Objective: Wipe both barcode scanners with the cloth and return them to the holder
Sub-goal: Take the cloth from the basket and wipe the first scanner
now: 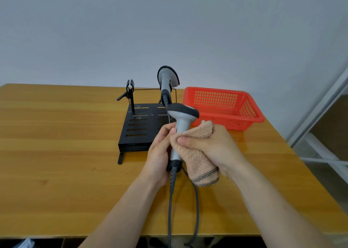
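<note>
Head cam: the left hand (160, 149) is curled around the lower handle of a smooth grey-and-black scanner (182, 124), held over the wood-grain table (56, 153) just in front of the slotted black metal holder (137, 127). The right hand (212, 146) pinches a nubby peach cloth (195, 159) against the handle, hiding part of it. The second scanner (166, 78) stands in the holder's right clip. A red plastic mesh basket (246, 110) sits behind, and the cable (196, 200) runs off the bottom edge.
</note>
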